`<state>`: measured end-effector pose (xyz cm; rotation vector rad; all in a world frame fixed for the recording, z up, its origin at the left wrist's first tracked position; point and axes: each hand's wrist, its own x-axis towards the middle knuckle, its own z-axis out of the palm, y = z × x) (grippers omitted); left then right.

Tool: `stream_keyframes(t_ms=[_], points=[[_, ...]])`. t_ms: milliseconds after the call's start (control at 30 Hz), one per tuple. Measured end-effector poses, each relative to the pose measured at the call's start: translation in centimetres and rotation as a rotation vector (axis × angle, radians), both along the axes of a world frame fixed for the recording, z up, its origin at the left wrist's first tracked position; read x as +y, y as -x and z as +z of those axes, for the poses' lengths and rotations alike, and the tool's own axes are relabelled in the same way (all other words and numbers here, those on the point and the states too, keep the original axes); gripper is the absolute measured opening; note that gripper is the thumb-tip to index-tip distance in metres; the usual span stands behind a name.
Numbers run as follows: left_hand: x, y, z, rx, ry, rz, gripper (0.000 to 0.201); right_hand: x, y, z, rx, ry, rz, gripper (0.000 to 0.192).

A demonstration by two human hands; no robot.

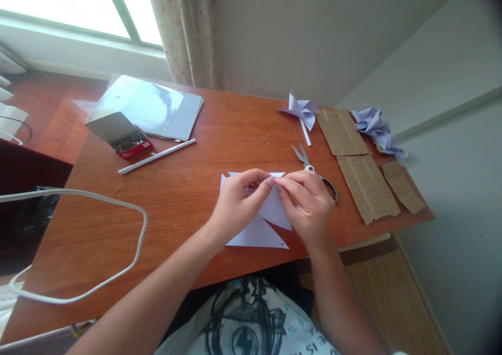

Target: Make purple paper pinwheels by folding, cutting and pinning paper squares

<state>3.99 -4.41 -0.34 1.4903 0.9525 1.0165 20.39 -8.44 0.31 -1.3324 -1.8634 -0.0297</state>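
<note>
Left hand: our left hand (239, 201) rests over the cut white paper sheet (259, 229), thumb and forefinger pinched on a flap near the sheet's middle.
Right hand: our right hand (308, 201) meets the left fingertip to fingertip, fingers curled and pressed together, pinching the same folded flap.
Paper sheet: it lies flat at the near middle of the wooden desk (176, 198), its triangular flaps spread out from beneath both hands.
Scissors: the scissors (314, 169) lie just behind the right hand, partly hidden by it.
Finished pinwheel: a paper pinwheel (303, 112) on its stick lies farther back.
Corrugated cardboard: cardboard strips (355, 159) lie to the right, with more folded paper pieces (376, 127) at the desk's far corner.
Left side: we see an open box of pins (121, 134), a rolled paper stick (157, 156) and a glossy folder (152, 106); a white cable (117, 203) loops over the near left edge.
</note>
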Motion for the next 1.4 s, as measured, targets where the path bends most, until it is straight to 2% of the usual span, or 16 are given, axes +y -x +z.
stream_keyframes(t_ms=[167, 267, 467, 567, 667, 1000, 1400], points=[[0.07, 0.02, 0.10, 0.007, 0.003, -0.006, 0.020, 0.06, 0.19, 0.09, 0.003, -0.008, 0.012, 0.023], [0.06, 0.01, 0.10, 0.012, 0.004, 0.008, 0.018, -0.08, 0.43, 0.28, 0.076, 0.028, 0.014, 0.020], [-0.05, 0.12, 0.18, 0.044, 0.009, 0.002, 0.021, -0.10, 0.58, 0.82, 0.437, 0.270, -0.126, 0.009], [-0.05, 0.14, 0.31, 0.062, 0.011, -0.012, 0.023, 0.32, 0.42, 0.79, 0.616, 0.444, -0.066, 0.012], [0.01, 0.13, 0.35, 0.065, 0.005, -0.024, 0.023, 0.62, 0.37, 0.62, 0.705, 0.527, -0.014, 0.014], [-0.01, 0.14, 0.27, 0.039, 0.040, -0.053, 0.023, 0.49, 0.63, 0.50, 0.758, 0.539, 0.008, 0.012], [-0.02, 0.03, 0.42, 0.001, 0.064, -0.045, 0.018, 0.46, 0.93, 0.49, 0.704, 0.491, -0.034, 0.011]])
